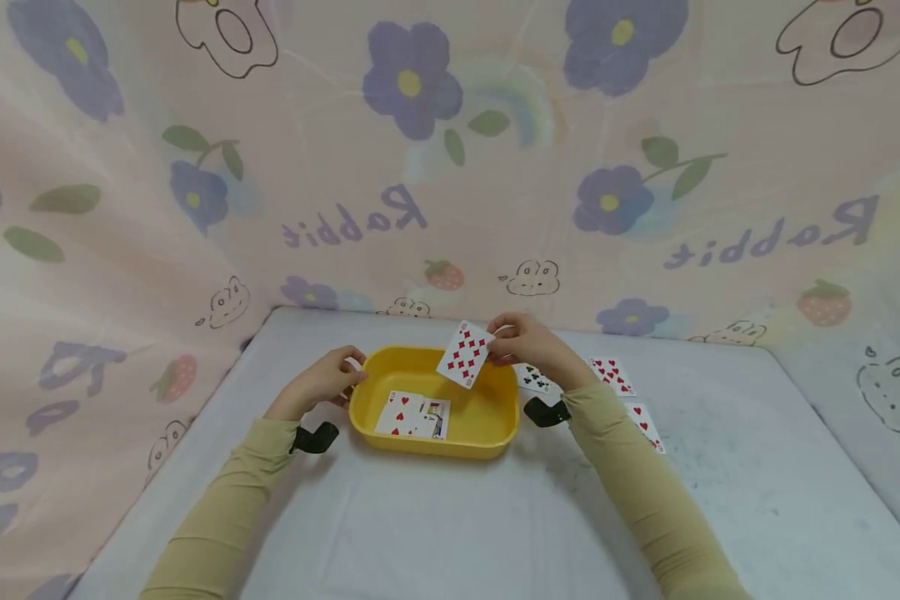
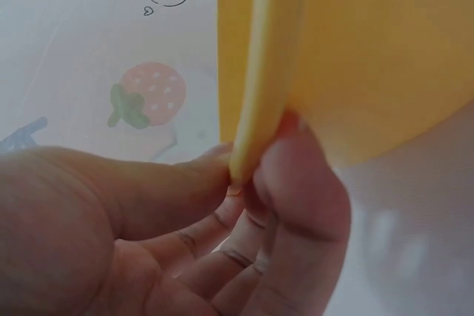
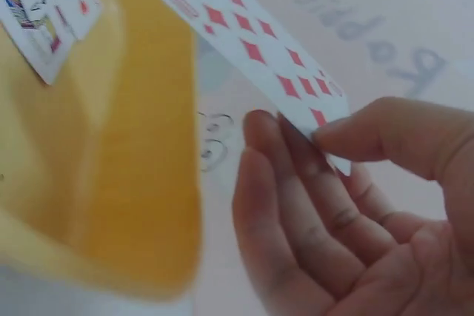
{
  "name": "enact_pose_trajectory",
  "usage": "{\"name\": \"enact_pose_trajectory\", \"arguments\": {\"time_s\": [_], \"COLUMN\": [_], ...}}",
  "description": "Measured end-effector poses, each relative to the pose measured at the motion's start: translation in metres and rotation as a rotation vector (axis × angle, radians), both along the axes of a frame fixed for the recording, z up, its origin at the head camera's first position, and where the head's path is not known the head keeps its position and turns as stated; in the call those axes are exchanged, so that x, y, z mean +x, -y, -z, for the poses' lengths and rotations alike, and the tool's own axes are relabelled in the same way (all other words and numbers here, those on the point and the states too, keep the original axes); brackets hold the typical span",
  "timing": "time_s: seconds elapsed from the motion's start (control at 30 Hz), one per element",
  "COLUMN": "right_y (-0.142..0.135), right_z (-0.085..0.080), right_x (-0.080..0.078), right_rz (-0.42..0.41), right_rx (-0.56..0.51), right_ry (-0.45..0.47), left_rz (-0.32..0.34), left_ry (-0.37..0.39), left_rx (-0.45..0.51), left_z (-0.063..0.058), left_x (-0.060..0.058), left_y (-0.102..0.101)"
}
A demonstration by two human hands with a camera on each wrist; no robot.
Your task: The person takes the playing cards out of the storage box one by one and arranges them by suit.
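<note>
A yellow plastic basin [image 1: 480, 429] stands on the table, with several playing cards [image 1: 405, 414] lying in its left part. My left hand [image 1: 326, 382] pinches the basin's left rim between thumb and fingers, which the left wrist view shows close up around the edge [image 2: 266, 57]. Over the basin's right side, my right hand [image 1: 528, 343] holds a ten of diamonds [image 1: 466, 355] by one corner. In the right wrist view the card [image 3: 255, 42] slants upward, pinched between thumb and fingertips, beside the basin wall [image 3: 159, 183].
Right of the basin lie a club card [image 1: 534, 379], a heart card [image 1: 609, 375] and another heart card [image 1: 642, 423], partly behind the right forearm. A patterned curtain [image 1: 495, 183] hangs behind the white-covered table [image 1: 435, 517].
</note>
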State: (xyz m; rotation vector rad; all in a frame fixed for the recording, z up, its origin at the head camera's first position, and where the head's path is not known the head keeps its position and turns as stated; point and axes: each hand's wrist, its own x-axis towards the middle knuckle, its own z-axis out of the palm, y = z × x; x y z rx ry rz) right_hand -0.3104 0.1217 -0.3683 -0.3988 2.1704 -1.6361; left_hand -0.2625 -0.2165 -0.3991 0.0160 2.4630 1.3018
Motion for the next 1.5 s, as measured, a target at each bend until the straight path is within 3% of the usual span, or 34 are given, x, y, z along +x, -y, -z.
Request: {"name": "enact_pose_trajectory", "arguments": {"time_s": [0.3,0.5,0.93,1.17,1.5], "right_y": [-0.05,-0.089,-0.144,-0.168,-0.184], "right_z": [-0.01,-0.008,0.018,0.034,0.053], "right_x": [0.01,0.021,0.046,0.056,0.065], "right_rz": [0.097,0.116,0.149,0.142,0.168], "right_rx": [-0.057,-0.054,0.047,0.125,0.145], "right_ry": [-0.055,-0.072,-0.003,-0.012,0.038], "left_rz": [0.003,-0.005,-0.014,-0.016,-0.025], "left_ry": [0.005,0.011,0.024,0.027,0.035], "left_rx": [-0.003,0.005,-0.002,-0.003,0.001], "left_z": [-0.001,-0.001,0.001,0.001,0.001], "left_x": [-0.002,-0.004,-0.002,-0.003,-0.002], "left_y": [-0.003,-0.002,-0.001,-0.001,-0.002]}}
